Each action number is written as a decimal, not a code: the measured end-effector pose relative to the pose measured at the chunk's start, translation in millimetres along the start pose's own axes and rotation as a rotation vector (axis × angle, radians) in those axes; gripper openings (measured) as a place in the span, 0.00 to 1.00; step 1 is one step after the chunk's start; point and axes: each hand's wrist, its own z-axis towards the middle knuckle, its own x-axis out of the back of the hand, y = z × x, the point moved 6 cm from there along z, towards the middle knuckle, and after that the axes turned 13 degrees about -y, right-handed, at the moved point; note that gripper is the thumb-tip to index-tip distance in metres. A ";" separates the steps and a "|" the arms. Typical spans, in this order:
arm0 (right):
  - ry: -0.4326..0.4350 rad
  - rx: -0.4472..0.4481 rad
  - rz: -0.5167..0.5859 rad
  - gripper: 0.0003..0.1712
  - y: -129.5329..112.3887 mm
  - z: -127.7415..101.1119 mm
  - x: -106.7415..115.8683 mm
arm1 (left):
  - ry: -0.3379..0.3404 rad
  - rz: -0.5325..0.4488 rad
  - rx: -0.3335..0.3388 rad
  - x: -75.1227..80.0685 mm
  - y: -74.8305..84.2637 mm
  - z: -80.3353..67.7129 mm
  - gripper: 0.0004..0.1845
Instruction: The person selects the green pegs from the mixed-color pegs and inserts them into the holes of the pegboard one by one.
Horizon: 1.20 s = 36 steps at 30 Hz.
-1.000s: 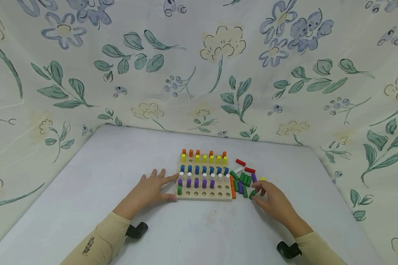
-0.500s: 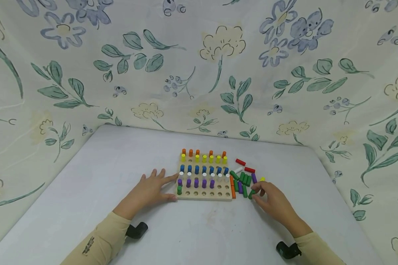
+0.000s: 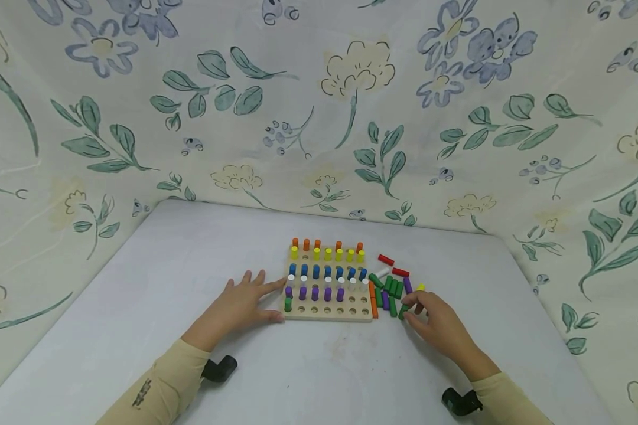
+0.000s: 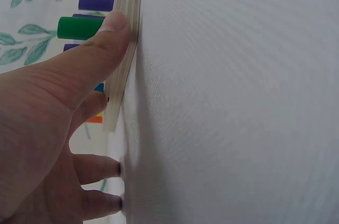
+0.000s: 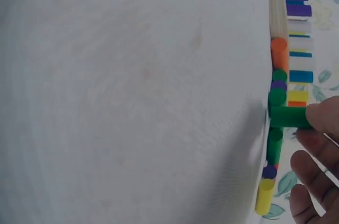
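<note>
- Bench (image 3: 138, 307): grey-white top, flowered cloth (image 3: 351, 106) hung behind and to both sides.
- Pegboard (image 3: 329, 314): wooden, mid-bench, upright pegs in colour rows, orange and yellow at the far edge, then blue, white, purple; one green peg at the near-left corner, other near-row holes bare.
- Left hand (image 3: 241, 306): flat on bench, fingers straight, thumb pressed against the board's left edge; grip released, holding nothing.
- Right hand (image 3: 438, 323): right of the board, grip pinching a green peg (image 3: 404, 311) at thumb and fingertip, peg low over the bench.
- Loose pegs (image 3: 390, 289): green, purple, orange, red, yellow, lying just right of the board.
</note>
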 end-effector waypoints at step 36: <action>0.065 0.128 0.050 0.15 -21.1 7.2 1.8 | 0.004 0.003 -0.005 -0.6 0.3 -1.0 0.46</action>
